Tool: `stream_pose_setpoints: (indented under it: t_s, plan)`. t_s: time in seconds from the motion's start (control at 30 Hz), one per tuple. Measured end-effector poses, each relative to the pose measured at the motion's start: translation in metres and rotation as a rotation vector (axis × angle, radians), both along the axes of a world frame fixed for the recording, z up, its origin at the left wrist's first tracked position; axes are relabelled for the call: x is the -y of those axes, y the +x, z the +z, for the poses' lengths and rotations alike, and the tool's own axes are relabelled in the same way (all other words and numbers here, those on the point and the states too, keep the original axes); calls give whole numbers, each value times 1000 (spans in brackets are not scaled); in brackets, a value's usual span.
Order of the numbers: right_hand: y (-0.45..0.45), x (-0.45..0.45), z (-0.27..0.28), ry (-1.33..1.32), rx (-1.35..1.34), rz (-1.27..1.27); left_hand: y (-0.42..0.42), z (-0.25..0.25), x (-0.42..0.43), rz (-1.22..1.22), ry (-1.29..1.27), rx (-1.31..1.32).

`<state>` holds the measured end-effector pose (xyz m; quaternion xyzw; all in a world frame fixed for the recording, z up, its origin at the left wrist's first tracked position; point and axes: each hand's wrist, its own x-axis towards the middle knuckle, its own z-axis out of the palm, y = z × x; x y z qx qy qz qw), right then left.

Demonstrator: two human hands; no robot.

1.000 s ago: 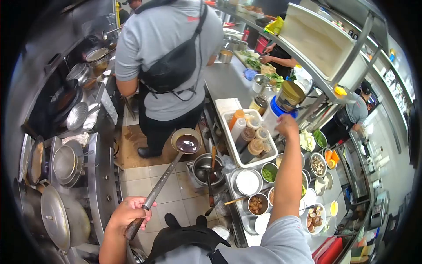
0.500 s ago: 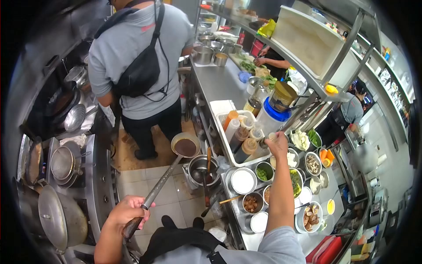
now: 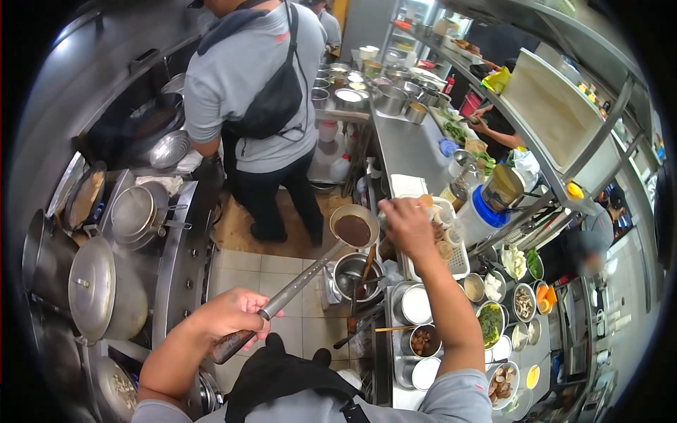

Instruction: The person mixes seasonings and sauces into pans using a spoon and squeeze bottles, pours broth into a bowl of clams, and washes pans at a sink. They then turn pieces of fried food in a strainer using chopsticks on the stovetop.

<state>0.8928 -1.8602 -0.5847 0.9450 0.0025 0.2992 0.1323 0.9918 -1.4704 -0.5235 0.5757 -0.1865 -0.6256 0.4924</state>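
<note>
My left hand (image 3: 240, 317) is wrapped round the handle of a long ladle (image 3: 352, 229), whose round bowl holds dark brown liquid. The ladle bowl hangs above the floor, near a metal pot (image 3: 348, 278) with utensils in it. My right hand (image 3: 407, 222) is over the left side of a white basket (image 3: 460, 262) of squeeze bottles, just right of the ladle bowl. Its fingers are bent and point down and left; what they hold, if anything, I cannot make out.
A co-worker (image 3: 261, 92) in a grey shirt stands ahead. Sieves (image 3: 132, 211) and a lidded pot (image 3: 92, 285) are on the left. Bowls of ingredients, such as mushrooms (image 3: 523, 302) and carrots (image 3: 544, 296), fill the right counter. Another person's arms (image 3: 497, 134) work farther back.
My right hand has gone from above the ingredient bowls to the squeeze-bottle basket, close to the ladle. The ladle stays in my left hand. The view has turned, so the scene sits farther right.
</note>
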Motion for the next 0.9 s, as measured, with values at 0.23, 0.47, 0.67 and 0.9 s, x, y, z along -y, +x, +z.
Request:
stream_pose_setpoints:
  t_s: [0.23,0.47,0.67,0.9]
  plan:
    - [35,-20,-24,-251,-169,45,-11,6,-14,9,-41,-63]
    - [33,-16,-28,-269,-161,57,-21,0,-22,1,-56,-53]
    - [23,-24,-43,-389,-277,196,-30,-8,-22,0,-58,-75]
    - [19,-24,-49,-267,-222,91,-39,-11,-11,-12,-62,-83]
